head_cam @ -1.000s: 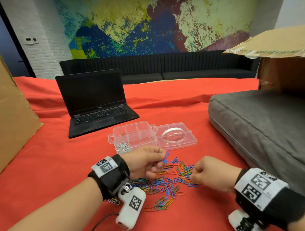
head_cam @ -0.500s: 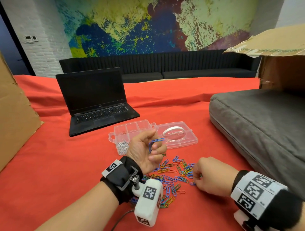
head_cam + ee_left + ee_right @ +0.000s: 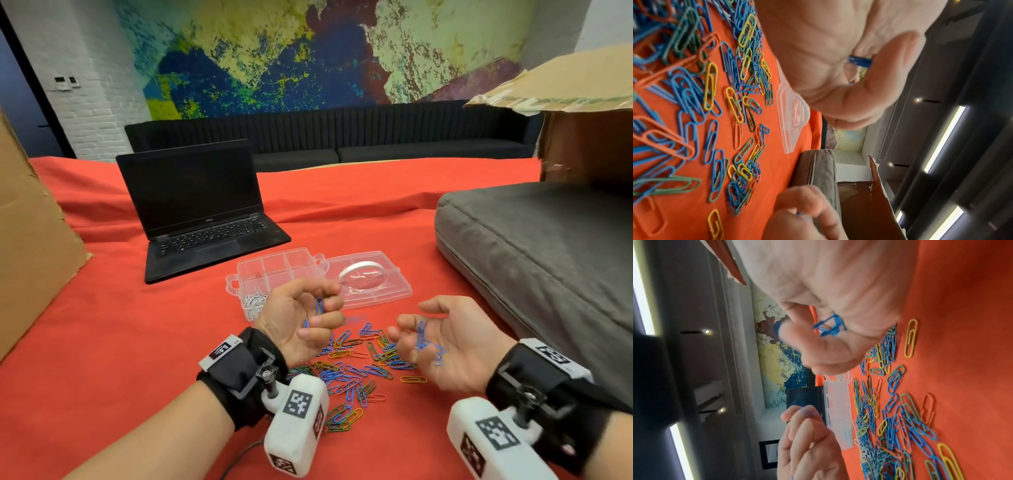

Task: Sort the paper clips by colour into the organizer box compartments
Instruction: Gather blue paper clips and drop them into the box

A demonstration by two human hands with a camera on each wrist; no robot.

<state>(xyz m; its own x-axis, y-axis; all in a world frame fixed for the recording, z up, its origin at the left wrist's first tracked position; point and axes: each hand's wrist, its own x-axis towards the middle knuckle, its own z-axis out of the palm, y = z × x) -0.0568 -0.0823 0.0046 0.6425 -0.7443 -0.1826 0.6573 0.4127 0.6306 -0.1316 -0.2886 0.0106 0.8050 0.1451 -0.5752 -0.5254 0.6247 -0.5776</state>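
The clear organizer box lies open on the red cloth, its lid folded out to the right. White clips fill its near-left compartment. Mixed coloured paper clips are scattered in front of it. My left hand is raised palm-up over the pile and pinches blue clips, which also show against its thumb. My right hand is turned palm-up with relaxed fingers, and several blue clips lie loose in it, also visible near the thumb.
An open black laptop stands behind the box on the left. A grey cushion fills the right side, with a cardboard box behind it. A cardboard sheet leans at the far left.
Both hands have risen off the pile. The left hand came up holding blue clips. The right hand turned palm-up and uncurled, with blue clips lying in it.
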